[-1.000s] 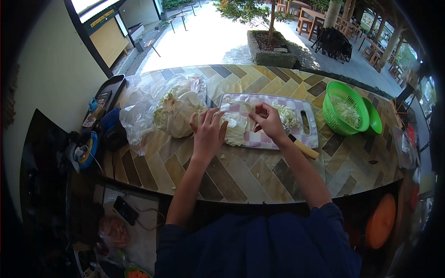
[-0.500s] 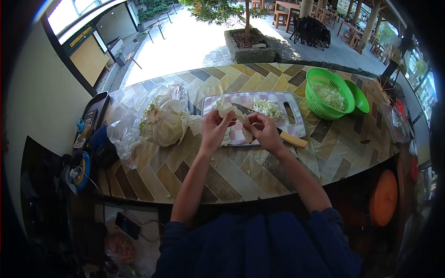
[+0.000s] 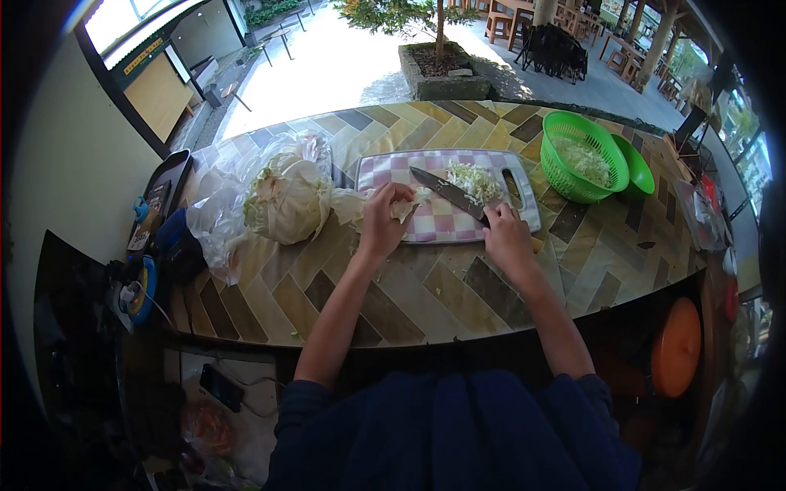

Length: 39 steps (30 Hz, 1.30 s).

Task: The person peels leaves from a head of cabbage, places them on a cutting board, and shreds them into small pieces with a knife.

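Note:
A pink-and-white checked cutting board lies on the tiled counter. My left hand is closed on a pale cabbage leaf at the board's left side. My right hand is wrapped round the handle of a knife, whose blade lies over the board, pointing up and left. Shredded cabbage is heaped beside the blade. Left of the board sits a cabbage head, with a loose leaf between it and my left hand.
A green basket of shredded cabbage stands at the right, against a green bowl. Crumpled clear plastic is left of the cabbage. A black tray sits at the counter's left edge.
My right hand has let go of the leaf and taken hold of the knife handle. My left hand has kept a piece of leaf and moved slightly down onto the board.

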### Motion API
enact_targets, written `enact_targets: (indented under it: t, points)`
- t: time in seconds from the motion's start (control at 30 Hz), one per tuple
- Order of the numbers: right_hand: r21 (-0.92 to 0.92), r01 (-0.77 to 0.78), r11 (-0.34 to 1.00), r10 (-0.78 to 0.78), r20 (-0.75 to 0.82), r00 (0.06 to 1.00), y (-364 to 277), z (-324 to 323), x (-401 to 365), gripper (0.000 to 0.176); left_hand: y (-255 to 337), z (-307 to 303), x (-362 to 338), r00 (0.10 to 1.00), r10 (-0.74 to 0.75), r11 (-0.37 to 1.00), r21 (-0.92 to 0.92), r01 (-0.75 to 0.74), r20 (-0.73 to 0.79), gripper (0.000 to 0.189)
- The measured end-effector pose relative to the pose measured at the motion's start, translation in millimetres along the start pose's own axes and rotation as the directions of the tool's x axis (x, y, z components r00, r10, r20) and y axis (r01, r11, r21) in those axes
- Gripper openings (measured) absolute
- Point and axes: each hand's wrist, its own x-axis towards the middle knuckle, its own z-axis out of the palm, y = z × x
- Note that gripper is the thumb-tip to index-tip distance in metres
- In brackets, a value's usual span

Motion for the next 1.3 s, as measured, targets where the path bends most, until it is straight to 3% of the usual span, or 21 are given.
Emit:
enact_targets:
  t: [0.03,0.07,0.17,0.27,0.37,0.47,0.53,0.67,0.73,0.83,0.93,1.0,1.03,1.1,1.23,1.3]
  points:
    - [-0.052,0.025,0.998,-0.026,-0.020,0.999,2.8,5.1,-0.4,0.031,2.9,-0.3,-0.6,0.997,0.026,0.997,0.073,-0.032,0.073,0.021]
    - [-0.045,0.028,0.999,-0.029,-0.009,1.000,7.0,8.3,-0.8,0.033,4.8,-5.9,-2.7,0.971,-0.087,0.987,0.148,0.054,0.223,0.022]
    - [0.047,0.018,0.999,-0.020,0.043,0.999,4.8,4.7,-1.9,0.037,24.6,-17.1,-9.9,0.915,-0.078,0.902,0.419,-0.105,0.396,0.029]
    - [0.224,-0.040,0.974,0.014,0.117,0.993,-7.9,-14.0,-3.7,0.036,31.7,-27.3,-8.9,0.912,-0.060,0.887,0.441,-0.138,0.406,0.042]
    - [0.326,-0.055,0.944,0.010,0.138,0.990,-14.3,-21.0,-3.1,0.035,24.0,-23.1,-2.5,0.943,-0.090,0.903,0.425,-0.058,0.321,0.042]
    - [0.441,0.019,0.897,-0.045,0.050,0.998,-3.3,-0.4,-5.5,0.037,5.8,-3.4,8.1,0.908,-0.364,0.904,0.314,0.290,0.209,0.038]
    - [0.527,0.101,0.844,-0.103,-0.026,0.994,3.9,9.1,-4.2,0.038,-1.2,13.0,11.8,0.940,-0.324,0.883,0.391,0.260,0.107,0.035]
    - [0.723,-0.059,0.688,-0.051,0.129,0.990,12.6,0.1,-7.3,0.040,-10.8,36.4,18.2,0.966,-0.248,0.882,0.430,0.193,0.076,0.029]
    - [0.781,-0.135,0.610,-0.045,0.204,0.978,19.3,-0.9,-7.9,0.041,-3.7,39.3,23.7,0.952,-0.271,0.940,0.252,0.230,0.143,0.028]
    - [0.761,-0.272,0.588,0.014,0.327,0.945,22.5,-10.5,-6.0,0.043,2.5,42.0,27.6,0.940,-0.279,0.957,0.139,0.255,0.194,0.025]
    - [0.670,-0.545,0.504,0.094,0.585,0.806,15.0,-30.5,-5.9,0.045,1.9,43.2,27.0,0.929,-0.292,0.951,0.168,0.258,0.226,0.022]
    - [0.694,-0.522,0.496,0.070,0.567,0.821,17.0,-29.4,-7.3,0.048,5.2,41.9,26.3,0.902,-0.348,0.928,0.230,0.293,0.255,0.019]
    - [0.704,-0.511,0.492,0.058,0.559,0.827,18.1,-28.3,-9.1,0.049,3.8,43.1,23.1,0.928,-0.285,0.930,0.302,0.208,0.239,0.020]
    - [0.754,-0.304,0.582,-0.012,0.382,0.924,21.7,-18.1,-11.3,0.051,0.8,46.2,16.2,0.963,-0.151,0.898,0.439,0.039,0.224,0.024]
    - [0.687,0.047,0.726,-0.144,0.084,0.986,23.2,1.9,-12.4,0.054,-0.3,53.4,8.8,0.959,-0.170,0.867,0.498,0.036,0.226,0.024]
    - [0.659,-0.013,0.752,-0.111,0.146,0.983,21.5,-4.5,-10.3,0.053,1.6,54.9,7.8,0.961,-0.175,0.867,0.496,0.048,0.213,0.024]
